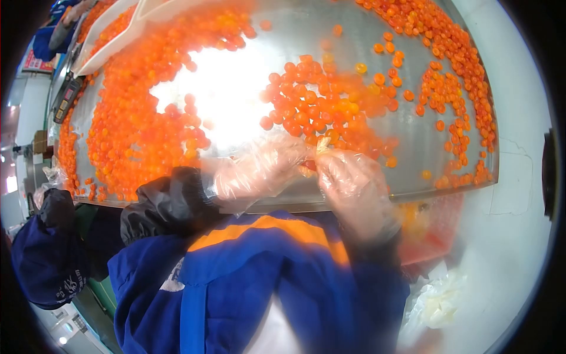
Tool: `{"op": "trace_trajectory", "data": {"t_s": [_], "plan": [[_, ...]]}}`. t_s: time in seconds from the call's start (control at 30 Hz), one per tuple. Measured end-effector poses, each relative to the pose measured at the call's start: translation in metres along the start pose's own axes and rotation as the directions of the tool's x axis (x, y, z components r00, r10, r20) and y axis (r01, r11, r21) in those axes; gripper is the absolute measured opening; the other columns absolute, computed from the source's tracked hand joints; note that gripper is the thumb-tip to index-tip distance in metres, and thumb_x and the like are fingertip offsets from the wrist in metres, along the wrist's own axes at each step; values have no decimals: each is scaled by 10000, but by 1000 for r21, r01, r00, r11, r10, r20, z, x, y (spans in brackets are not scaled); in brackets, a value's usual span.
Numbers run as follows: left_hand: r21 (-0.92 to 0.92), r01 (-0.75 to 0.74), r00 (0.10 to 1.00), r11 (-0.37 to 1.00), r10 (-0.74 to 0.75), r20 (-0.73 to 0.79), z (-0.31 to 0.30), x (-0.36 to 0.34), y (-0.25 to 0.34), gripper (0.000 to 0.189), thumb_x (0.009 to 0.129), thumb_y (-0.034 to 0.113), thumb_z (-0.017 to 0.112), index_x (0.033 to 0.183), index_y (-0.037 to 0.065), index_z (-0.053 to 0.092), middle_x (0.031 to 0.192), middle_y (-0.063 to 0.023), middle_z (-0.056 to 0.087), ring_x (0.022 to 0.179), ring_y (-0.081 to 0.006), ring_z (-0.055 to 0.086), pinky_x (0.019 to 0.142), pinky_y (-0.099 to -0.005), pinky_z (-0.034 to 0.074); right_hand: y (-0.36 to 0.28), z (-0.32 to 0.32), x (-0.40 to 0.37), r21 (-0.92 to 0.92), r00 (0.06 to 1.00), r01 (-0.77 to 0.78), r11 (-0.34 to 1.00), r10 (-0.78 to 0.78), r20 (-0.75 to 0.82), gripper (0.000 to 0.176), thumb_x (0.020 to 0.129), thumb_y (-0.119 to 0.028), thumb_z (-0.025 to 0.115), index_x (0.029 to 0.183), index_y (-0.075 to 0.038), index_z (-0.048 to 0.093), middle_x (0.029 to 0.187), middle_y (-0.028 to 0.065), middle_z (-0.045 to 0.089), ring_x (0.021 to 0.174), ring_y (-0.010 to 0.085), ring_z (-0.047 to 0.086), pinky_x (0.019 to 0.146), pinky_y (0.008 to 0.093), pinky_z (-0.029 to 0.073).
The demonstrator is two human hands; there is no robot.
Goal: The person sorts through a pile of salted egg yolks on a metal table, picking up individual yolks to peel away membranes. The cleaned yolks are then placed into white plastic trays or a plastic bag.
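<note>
My left hand (262,168), in a clear plastic glove, comes in over the near edge of the steel table. Its fingers pinch a small, glossy orange ball (308,167), mostly hidden by the fingertips. My right hand (356,186), gloved the same way, meets it at the fingertips with its fingers closed. A pale yellowish scrap (322,145) sticks up between thumb and finger there; I cannot tell whether it is part of the ball. Just beyond both hands lies a loose pile of round orange balls (309,97), resembling egg yolks.
More orange balls spread over the left (135,112) and along the right rim (466,65) of the steel table (247,112). White trays (109,38) stand at the far left beside a dark device (68,97). A red crate (433,227) sits below the right edge. Another person's sleeve (47,259) is at left.
</note>
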State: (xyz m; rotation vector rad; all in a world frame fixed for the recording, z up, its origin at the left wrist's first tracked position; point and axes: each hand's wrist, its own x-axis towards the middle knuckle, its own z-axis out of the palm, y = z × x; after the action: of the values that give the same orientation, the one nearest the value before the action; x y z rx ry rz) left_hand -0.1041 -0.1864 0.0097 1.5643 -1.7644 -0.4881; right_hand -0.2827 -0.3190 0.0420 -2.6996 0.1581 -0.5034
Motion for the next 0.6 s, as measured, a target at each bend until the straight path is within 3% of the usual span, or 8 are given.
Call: {"op": "trace_trajectory", "data": {"t_s": [0.13,0.2,0.27,0.37,0.4,0.43,0.5,0.6], "plan": [[-102,90,993,991,-81,85,3,-2,0,332,811,27,712,1137,67,667,1024,-149,667,895,-354,650,766,-417,526,1,9,-7,-74,999,-20,997,23,32,215,853,-67,686,1053,-3,639,940,115,675,819,276,676,692,396,544],[-110,88,992,990,-77,104,1,-3,-1,341,828,31,707,1165,68,667,1042,-151,673,899,-346,658,768,-412,527,9,9,-9,160,989,-89,983,106,-104,174,837,-46,696,1002,-18,646,948,124,686,829,299,681,716,415,549],[-299,417,900,859,-342,271,-11,-2,2,325,890,70,672,1215,65,663,1069,-139,680,908,-305,663,779,-389,525,19,5,-17,159,967,-145,977,174,-187,174,829,-32,702,995,-22,652,957,132,694,843,311,686,733,419,552],[-533,604,788,592,-542,291,-32,4,-3,295,960,128,604,1239,50,656,1081,-144,678,894,-256,658,775,-373,522,27,3,-29,181,891,-277,943,323,-319,181,802,11,711,971,-33,666,968,158,711,871,332,699,776,406,559],[-432,690,718,581,-625,306,-37,20,1,289,996,155,541,1235,35,651,1045,-129,671,868,-210,641,763,-357,514,29,1,-31,265,867,-321,909,395,-305,184,800,13,709,973,-35,667,965,158,713,864,334,699,774,399,556],[-432,690,718,581,-625,305,-34,26,-5,289,996,155,541,1235,35,651,1045,-129,671,868,-210,641,763,-357,514,31,0,-33,346,839,-360,866,463,-285,188,798,15,706,974,-38,668,962,157,714,856,336,698,771,391,553],[-205,435,899,877,-434,51,-26,31,-20,215,998,244,617,1003,42,689,846,-80,653,739,-162,619,651,-332,505,34,3,-34,360,839,-342,868,454,-300,192,789,27,703,965,-41,669,948,158,714,829,338,695,753,389,550],[38,225,969,974,-227,93,-16,44,-31,142,950,131,581,973,36,685,857,-117,660,798,-259,653,698,-403,528,33,2,-33,339,842,-361,869,460,-283,182,792,36,700,957,-36,669,937,160,711,815,339,694,737,394,549]]}}
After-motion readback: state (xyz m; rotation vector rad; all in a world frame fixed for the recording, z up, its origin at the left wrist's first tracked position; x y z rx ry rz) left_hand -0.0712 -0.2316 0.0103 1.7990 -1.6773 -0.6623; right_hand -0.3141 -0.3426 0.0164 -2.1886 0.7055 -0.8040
